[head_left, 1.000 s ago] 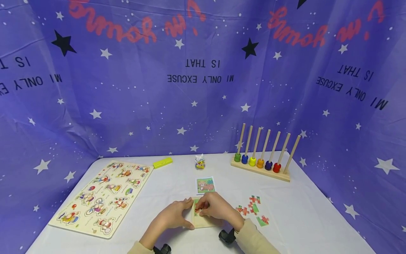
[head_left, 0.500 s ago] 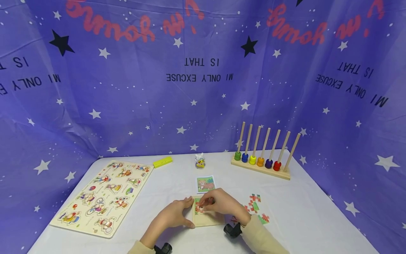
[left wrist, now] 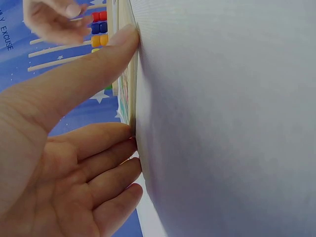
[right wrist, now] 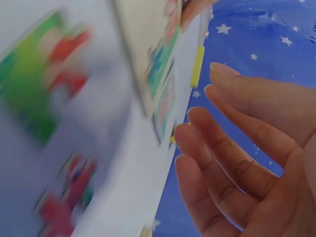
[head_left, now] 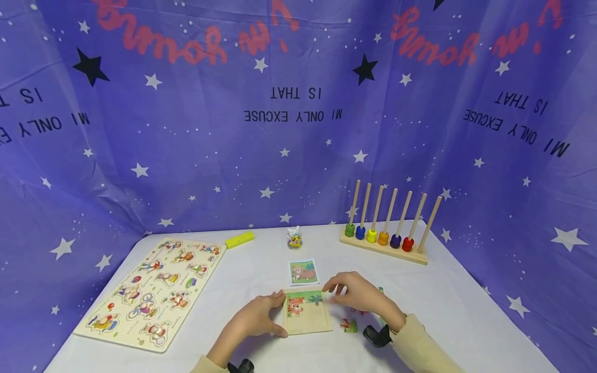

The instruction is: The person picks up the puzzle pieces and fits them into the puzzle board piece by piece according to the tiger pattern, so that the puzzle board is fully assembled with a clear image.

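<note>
since the earlier frame the right hand [head_left: 359, 294] has lifted off the small wooden puzzle tray [head_left: 308, 312] and swung to the tray's right, uncovering the tray's pictured face, and now hangs over the loose jigsaw pieces [head_left: 349, 325]. its grip is wide and holds nothing; in the right wrist view the fingers [right wrist: 232, 163] are spread and nearly straight, with blurred red and green pieces below them.

the tray is a flat square of pale wood with a raised rim, lying on the white cloth of the desk [head_left: 448, 311]. a strip of glossy printed pieces, green above with an orange animal at the left, fills the tray's far part; its near part is bare wood. the left hand [head_left: 254, 318] rests on the desk at the tray's left edge, grip wide, thumb laid straight along the rim and fingertips [left wrist: 126, 148] against the thin wooden edge.

just beyond the tray lies a small square picture card [head_left: 303, 272]. farther beyond stands a little white and yellow figurine [head_left: 294, 237]. beyond the tray to the right is a wooden rack [head_left: 388, 225] of slim round dowels, with coloured beads at their feet. to the tray's left lies a large flat peg puzzle board [head_left: 151, 290], and beyond it a yellow rectangular block [head_left: 240, 239].
</note>
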The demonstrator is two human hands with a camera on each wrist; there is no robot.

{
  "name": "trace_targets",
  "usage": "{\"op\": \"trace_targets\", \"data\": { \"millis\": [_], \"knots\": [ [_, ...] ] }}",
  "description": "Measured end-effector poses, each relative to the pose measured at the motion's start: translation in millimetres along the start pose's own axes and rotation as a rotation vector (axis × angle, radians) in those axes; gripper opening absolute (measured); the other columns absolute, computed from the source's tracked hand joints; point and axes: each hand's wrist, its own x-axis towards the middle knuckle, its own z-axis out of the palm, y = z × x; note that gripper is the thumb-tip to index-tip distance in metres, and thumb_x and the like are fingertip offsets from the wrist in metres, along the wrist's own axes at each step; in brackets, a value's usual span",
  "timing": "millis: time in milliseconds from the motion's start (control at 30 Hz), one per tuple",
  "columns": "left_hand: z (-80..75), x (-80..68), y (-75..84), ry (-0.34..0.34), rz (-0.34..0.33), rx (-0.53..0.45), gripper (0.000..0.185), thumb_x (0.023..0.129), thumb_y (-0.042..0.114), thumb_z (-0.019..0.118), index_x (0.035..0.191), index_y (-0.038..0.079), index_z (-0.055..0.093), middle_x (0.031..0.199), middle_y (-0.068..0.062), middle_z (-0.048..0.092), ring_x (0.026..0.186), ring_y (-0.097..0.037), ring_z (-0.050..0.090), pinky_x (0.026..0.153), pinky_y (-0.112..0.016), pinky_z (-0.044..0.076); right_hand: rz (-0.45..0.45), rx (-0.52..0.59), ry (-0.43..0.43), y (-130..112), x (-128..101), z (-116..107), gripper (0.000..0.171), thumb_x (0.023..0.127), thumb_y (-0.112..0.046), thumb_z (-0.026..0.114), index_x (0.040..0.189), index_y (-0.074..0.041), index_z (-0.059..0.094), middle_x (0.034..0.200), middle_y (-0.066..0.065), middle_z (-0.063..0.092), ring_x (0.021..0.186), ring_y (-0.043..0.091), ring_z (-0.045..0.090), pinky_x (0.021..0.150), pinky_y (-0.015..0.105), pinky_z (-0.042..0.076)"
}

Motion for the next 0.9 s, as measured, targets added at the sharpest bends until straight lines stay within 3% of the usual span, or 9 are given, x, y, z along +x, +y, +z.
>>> {"op": "trace_targets", "data": {
  "millis": [167,333,900],
  "knots": [
    [1.2,-0.8,-0.4,0.001,-0.008,-0.002,0.090,0.065,0.035,0.086,0.136,-0.005,0.049,0.146,-0.020,0.042,0.132,-0.040,0.040,0.109,-0.054,0.031,0.039,0.006,-0.071,16.4,-19.5,-9.8,0.028,0.083,-0.003,0.074,0.110,-0.008,0.071,0.102,0.006,0.066,0.085,0.017,0.061,0.062,0.023,0.053],
    [1.8,-0.8,-0.4,0.005,-0.010,-0.004,0.090,0.065,0.036,0.086,0.137,-0.004,0.049,0.146,-0.019,0.042,0.132,-0.040,0.040,0.109,-0.053,0.032,0.077,-0.054,-0.118,26.9,-35.1,-15.5,0.037,0.077,0.000,0.077,0.111,-0.011,0.070,0.098,0.000,0.062,0.082,0.015,0.056,0.065,0.024,0.049],
    [2.0,-0.4,-1.0,0.015,0.006,0.005,0.090,0.065,0.035,0.086,0.136,-0.005,0.049,0.145,-0.020,0.043,0.132,-0.040,0.041,0.109,-0.053,0.032,0.090,-0.066,-0.068,36.8,-39.1,-13.3,0.027,0.075,0.001,0.079,0.097,-0.010,0.068,0.083,-0.002,0.056,0.073,0.012,0.053,0.062,0.022,0.047]
  ]
}}
